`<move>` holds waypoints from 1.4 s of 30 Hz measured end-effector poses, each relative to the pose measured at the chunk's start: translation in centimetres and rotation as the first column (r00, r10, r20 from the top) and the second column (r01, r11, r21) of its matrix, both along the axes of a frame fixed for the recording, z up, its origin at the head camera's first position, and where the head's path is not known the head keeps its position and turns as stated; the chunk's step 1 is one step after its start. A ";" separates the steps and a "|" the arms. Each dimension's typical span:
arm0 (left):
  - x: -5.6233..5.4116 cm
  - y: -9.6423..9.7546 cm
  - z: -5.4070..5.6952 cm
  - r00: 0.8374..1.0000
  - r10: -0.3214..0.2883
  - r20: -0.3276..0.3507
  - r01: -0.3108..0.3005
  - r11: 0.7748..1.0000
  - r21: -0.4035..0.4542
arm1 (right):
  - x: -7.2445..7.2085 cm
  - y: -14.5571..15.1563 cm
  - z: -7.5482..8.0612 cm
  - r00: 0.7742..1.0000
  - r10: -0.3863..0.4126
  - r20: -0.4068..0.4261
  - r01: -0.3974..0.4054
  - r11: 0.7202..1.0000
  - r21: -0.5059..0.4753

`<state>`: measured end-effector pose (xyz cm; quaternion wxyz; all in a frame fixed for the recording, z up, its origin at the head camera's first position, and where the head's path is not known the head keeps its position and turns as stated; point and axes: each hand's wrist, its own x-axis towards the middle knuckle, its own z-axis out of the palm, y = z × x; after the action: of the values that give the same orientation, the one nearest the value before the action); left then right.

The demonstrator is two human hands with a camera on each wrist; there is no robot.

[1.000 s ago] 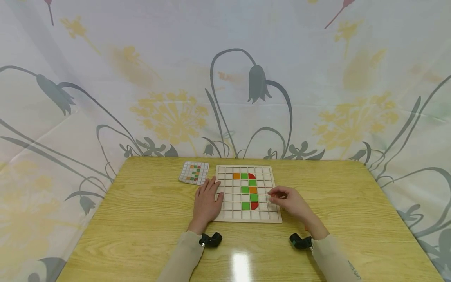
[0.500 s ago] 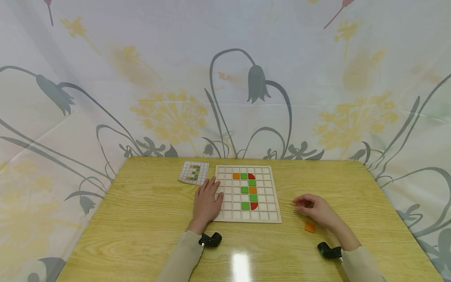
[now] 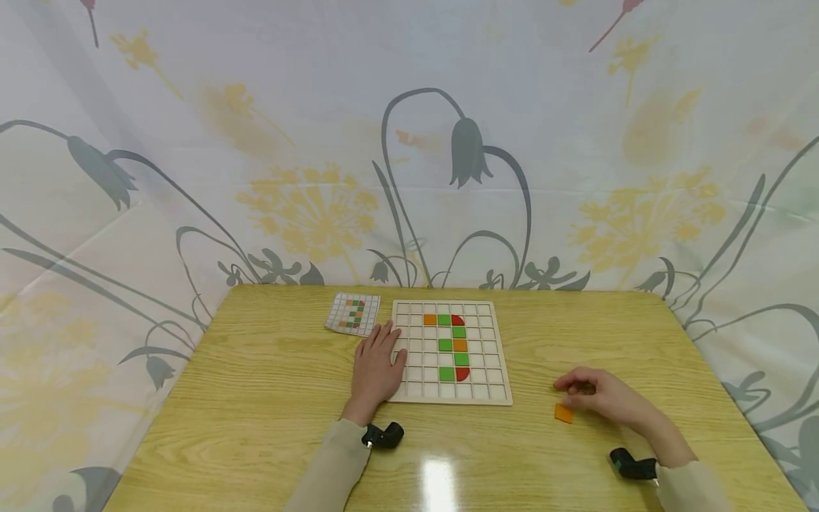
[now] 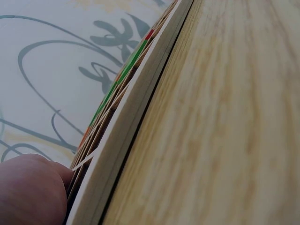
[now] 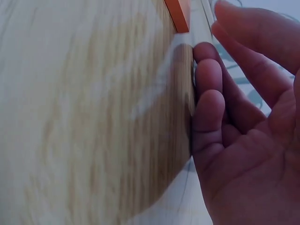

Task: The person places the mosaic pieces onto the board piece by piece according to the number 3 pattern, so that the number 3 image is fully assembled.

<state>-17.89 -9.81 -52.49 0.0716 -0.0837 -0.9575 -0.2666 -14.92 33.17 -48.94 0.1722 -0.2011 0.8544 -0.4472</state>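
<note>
My left hand (image 3: 377,366) lies spread with its fingers over the left side of a pale wooden grid board (image 3: 412,377). In the left wrist view, the thumb (image 4: 33,192) is at the board's edge. Green, orange and red tiles, two of the red ones (image 3: 461,374) with a rounded side, sit in the board's cells. To the right of the board, my right hand (image 3: 604,398) is low over the table, thumb and forefinger apart with nothing between them. A loose orange square tile (image 3: 563,414) lies right by its thumb tip. In the right wrist view, that orange tile (image 5: 177,14) stands just beyond the fingertips.
A small printed card (image 3: 353,313) with a coloured grid pattern lies behind the left hand, left of the board. The wooden table (image 3: 275,384) ends at a flower-patterned cloth (image 3: 307,142) at the back. Both wrists wear small black cameras (image 3: 384,435).
My right hand has moved from the board's right edge, rightward and toward me, to beside the loose orange tile, which its arm partly covered before. The left hand has stayed still.
</note>
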 end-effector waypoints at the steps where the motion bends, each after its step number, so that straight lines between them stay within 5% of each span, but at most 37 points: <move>1: 0.0 0.0 0.0 1.000 0.000 0.004 0.000 1.000 0.003 | 0.0 0.2 0.0 1.000 0.015 0.006 -0.015 1.000 -0.005; 11: 0.0 0.0 0.1 1.000 -0.001 0.000 0.001 1.000 0.000 | 0.6 2.2 0.0 0.988 0.155 0.010 -0.153 0.983 -0.099; 42: 0.2 0.1 0.2 1.000 0.000 -0.014 0.000 1.000 0.016 | 1.5 0.0 -0.1 0.990 0.127 -0.064 -0.129 0.991 -0.035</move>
<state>-17.64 -9.74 -52.26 0.0790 -0.0851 -0.9548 -0.2737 -13.43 33.13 -49.01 0.1699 -0.2725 0.8358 -0.4453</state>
